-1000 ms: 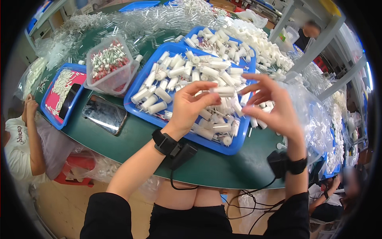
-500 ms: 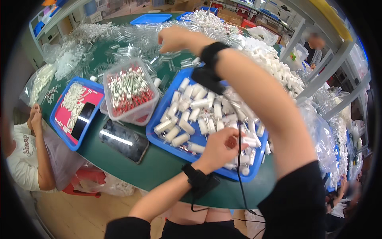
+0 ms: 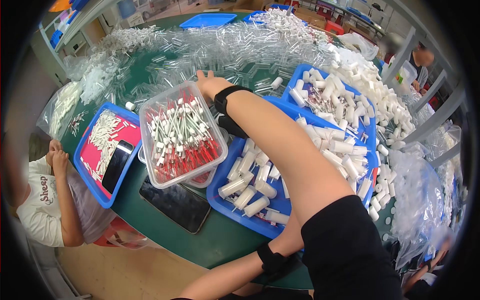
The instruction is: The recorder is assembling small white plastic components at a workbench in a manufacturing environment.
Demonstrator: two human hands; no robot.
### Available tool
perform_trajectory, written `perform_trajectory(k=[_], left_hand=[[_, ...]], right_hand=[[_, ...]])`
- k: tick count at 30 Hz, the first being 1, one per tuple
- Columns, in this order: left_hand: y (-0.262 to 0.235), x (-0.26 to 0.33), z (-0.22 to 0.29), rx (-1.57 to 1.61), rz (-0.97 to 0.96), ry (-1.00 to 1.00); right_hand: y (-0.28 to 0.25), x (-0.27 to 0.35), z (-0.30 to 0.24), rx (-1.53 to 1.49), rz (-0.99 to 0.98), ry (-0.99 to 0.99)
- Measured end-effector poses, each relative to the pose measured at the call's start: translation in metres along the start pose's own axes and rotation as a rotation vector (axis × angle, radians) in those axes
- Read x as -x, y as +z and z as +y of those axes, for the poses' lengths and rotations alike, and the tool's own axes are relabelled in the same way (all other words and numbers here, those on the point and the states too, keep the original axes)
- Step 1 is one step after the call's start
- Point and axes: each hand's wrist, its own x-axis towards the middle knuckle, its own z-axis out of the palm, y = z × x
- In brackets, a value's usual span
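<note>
My right hand [image 3: 211,85] reaches across to the far right corner of a clear plastic box [image 3: 220,165], two fingers stretched out and apart. Whether it touches the rim I cannot tell. Many thin sticks with white heads and red ends [image 3: 182,135] fill the box, which sits on another clear box. Under my right forearm lies a blue tray [image 3: 215,200] of white cylinders [image 3: 257,206], some with thin pins. My left hand [image 3: 292,235] is at this tray's near side; its fingers are hidden behind the right arm.
A second blue tray [image 3: 372,131] of white pieces stands behind. Left are a dark tablet [image 3: 175,205] and a blue tray [image 3: 106,200] with small white tubes and a phone [image 3: 118,165]. Clear tubes [image 3: 225,45] heap at the back. Another person [image 3: 50,195] sits left.
My right hand has come from the clear tubes to the box corner, its fingers now stretched. My left hand, earlier visible over the tray, is now covered by my right arm. The view has shifted.
</note>
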Motion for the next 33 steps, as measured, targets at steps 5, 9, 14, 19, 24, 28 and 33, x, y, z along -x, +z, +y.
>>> perform_trajectory(k=[5,9,14,19,24,28,33], left_hand=[[0.007,0.002,0.000,-1.120,-0.151,0.377],[0.003,-0.003,0.001,-0.046,-0.046,0.052],[-0.002,-0.006,0.027,-0.197,-0.153,0.134],[0.012,-0.010,0.028,0.033,-0.126,-0.144],[0.005,-0.014,0.026,0.039,-0.143,-0.180],[0.010,-0.016,0.029,0.093,-0.175,-0.200],[0.007,-0.019,0.030,0.093,-0.195,-0.196]], right_hand=[[0.007,-0.013,0.026,0.039,0.047,0.067],[0.010,-0.001,0.028,0.052,0.071,-0.025],[-0.015,0.032,0.040,-0.027,0.321,-0.085],[-0.094,0.084,0.080,0.003,0.382,-0.209],[-0.160,0.280,0.071,-0.156,-0.052,0.076],[-0.090,0.400,0.147,-0.280,0.108,0.268],[-0.021,0.479,0.168,-0.434,0.053,0.578]])
